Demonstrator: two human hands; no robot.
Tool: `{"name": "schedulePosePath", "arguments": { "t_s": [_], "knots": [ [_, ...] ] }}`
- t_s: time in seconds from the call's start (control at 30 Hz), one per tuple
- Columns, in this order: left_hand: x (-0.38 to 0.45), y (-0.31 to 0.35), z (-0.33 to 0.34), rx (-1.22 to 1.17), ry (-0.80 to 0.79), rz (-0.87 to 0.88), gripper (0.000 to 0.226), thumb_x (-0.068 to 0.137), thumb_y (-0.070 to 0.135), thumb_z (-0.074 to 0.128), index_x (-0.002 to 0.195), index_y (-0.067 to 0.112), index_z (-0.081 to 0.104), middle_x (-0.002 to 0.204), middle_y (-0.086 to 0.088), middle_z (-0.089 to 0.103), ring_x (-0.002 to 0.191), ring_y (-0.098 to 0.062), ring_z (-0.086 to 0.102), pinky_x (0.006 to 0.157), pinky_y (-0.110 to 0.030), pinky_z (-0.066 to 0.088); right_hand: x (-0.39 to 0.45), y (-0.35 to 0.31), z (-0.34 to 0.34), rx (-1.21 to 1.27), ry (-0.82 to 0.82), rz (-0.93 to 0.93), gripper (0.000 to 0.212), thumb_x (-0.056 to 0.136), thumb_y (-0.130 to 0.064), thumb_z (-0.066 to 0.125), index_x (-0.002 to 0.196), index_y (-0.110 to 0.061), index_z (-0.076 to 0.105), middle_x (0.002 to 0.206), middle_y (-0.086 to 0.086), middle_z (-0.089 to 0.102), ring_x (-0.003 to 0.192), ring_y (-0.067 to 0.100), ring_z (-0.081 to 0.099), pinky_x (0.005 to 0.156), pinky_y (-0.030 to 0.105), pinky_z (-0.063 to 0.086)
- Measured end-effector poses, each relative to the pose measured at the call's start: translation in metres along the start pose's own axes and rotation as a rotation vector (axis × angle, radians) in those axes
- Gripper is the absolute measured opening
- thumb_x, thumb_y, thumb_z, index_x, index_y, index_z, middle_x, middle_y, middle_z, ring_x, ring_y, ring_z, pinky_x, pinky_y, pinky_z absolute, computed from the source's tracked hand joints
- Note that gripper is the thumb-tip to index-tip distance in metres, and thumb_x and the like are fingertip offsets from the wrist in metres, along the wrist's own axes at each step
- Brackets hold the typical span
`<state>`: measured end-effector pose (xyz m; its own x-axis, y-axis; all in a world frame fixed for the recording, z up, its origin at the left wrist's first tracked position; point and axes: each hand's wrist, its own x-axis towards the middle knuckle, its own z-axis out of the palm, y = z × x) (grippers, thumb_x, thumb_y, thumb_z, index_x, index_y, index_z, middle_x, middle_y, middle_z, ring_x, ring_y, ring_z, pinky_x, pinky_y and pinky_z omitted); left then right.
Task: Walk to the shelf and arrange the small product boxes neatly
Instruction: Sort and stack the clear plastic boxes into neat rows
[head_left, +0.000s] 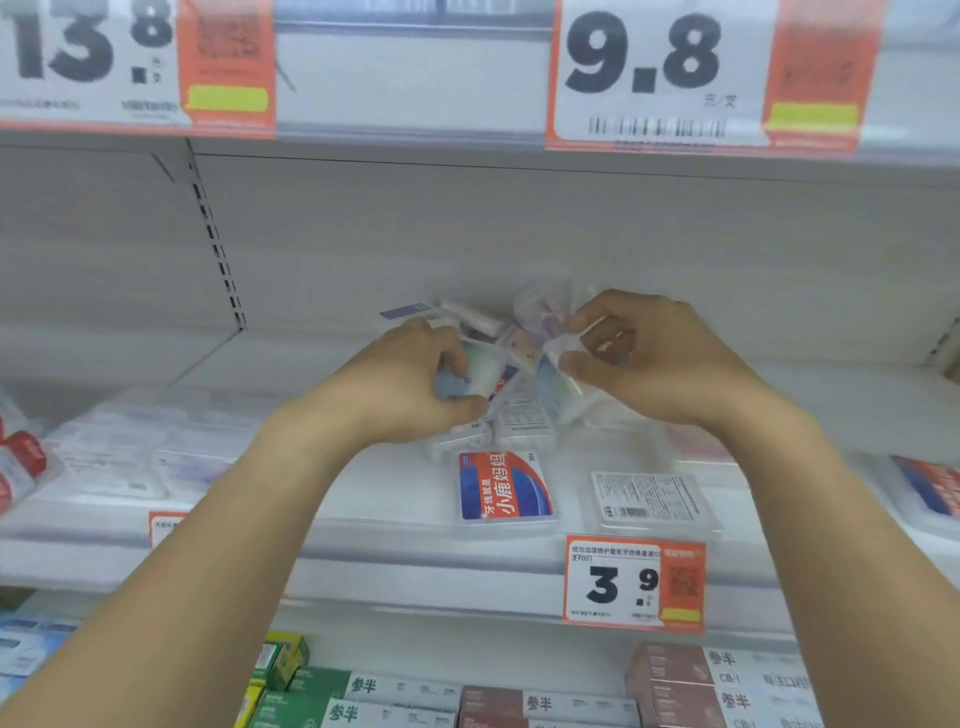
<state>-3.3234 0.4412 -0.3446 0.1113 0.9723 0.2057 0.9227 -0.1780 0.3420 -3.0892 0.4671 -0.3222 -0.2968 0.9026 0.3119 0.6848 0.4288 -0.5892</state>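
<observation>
Both hands deep in a jumble of small clear plastic product boxes (511, 364) at the back of the white metal shelf (332, 499).

Left hand (410, 382) curled around one translucent box; right hand (649, 358) pinching another between thumb and fingertips. Nearer the edge, lying flat: red-and-blue labelled box (505, 486), beside it a clear box, barcode side up (647, 499).
</observation>
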Motion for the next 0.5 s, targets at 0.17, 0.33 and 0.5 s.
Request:
{"name": "schedulePosePath", "arguments": {
  "t_s": [0.17,0.33,0.5],
  "knots": [
    [-0.004,0.022,0.003,0.051,0.095,0.136,0.037,0.075,0.050,0.071,0.101,0.025,0.063,0.103,0.005,0.057,0.105,-0.017,0.046,0.087,-0.029,0.041,0.004,0.024,-0.007,-0.029,0.130,0.038,0.020,0.091,-0.034,0.064,0.094,-0.017,0.074,0.092,-0.004,0.073,0.083,0.010,0.065,0.064,0.009,0.043],
    [-0.014,0.047,0.019,0.049,-0.044,0.266,0.045,0.072,0.044,0.078,0.110,0.023,0.067,0.106,0.006,0.060,0.099,-0.012,0.051,0.079,-0.019,0.039,0.014,0.060,0.002,-0.185,0.046,0.165,0.033,0.093,-0.034,0.060,0.123,-0.021,0.063,0.121,0.009,0.056,0.115,0.025,0.053,0.088,0.027,0.041],
    [-0.019,0.050,0.020,0.138,-0.172,0.181,0.061,0.070,0.043,0.081,0.122,0.020,0.059,0.116,0.002,0.056,0.103,-0.015,0.053,0.083,-0.023,0.043,0.016,0.064,-0.001,-0.203,-0.036,0.217,0.067,0.085,-0.052,0.066,0.141,-0.022,0.045,0.131,0.006,0.053,0.118,0.025,0.053,0.088,0.029,0.040]
  ]
}}
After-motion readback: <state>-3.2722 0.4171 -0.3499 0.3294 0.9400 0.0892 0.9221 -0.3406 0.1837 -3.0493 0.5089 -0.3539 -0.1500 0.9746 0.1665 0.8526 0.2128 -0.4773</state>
